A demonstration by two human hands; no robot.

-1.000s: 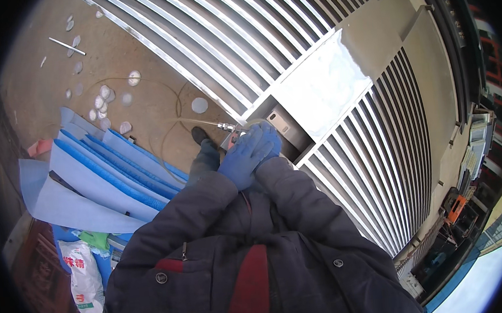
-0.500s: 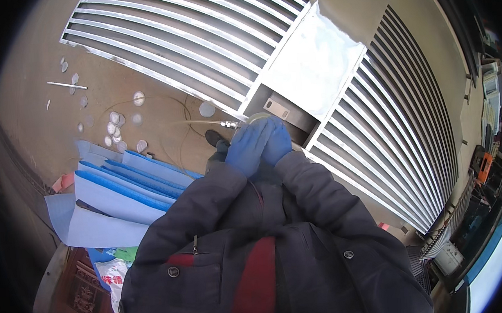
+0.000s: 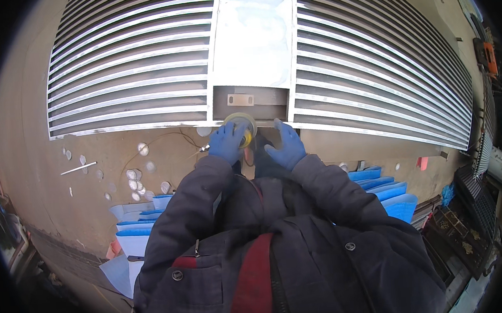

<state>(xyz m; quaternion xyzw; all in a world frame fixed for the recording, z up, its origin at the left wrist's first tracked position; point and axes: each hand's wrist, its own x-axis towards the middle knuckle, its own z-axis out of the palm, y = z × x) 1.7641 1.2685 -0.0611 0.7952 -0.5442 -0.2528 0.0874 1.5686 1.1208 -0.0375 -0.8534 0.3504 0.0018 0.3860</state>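
Before me: 1 person (image 3: 311, 263), 2 gloved hands (image 3: 227, 143), 1 disc tool (image 3: 252, 127), 2 slatted sects. (image 3: 130, 95), 1 white panel (image 3: 251, 37), 1 bracket (image 3: 240, 100) w/ 2 slots (image 3: 232, 100), 1 white rod (image 3: 79, 168) & 2 jacket btns. (image 3: 178, 275)

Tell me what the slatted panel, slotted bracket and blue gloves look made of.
Slatted panel: metal, brushed or ground-looking; streaky silver glare. Alloy unclear.
Slotted bracket: probably metal plate, satin; flat face, two neat slots.
Blue gloves: perhaps rubber or coated fabric; matte, even colour.

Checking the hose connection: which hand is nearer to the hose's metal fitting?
Left. The left hand is just to the right of the metal fitting; the right hand is farther right, past the round-padded tool.
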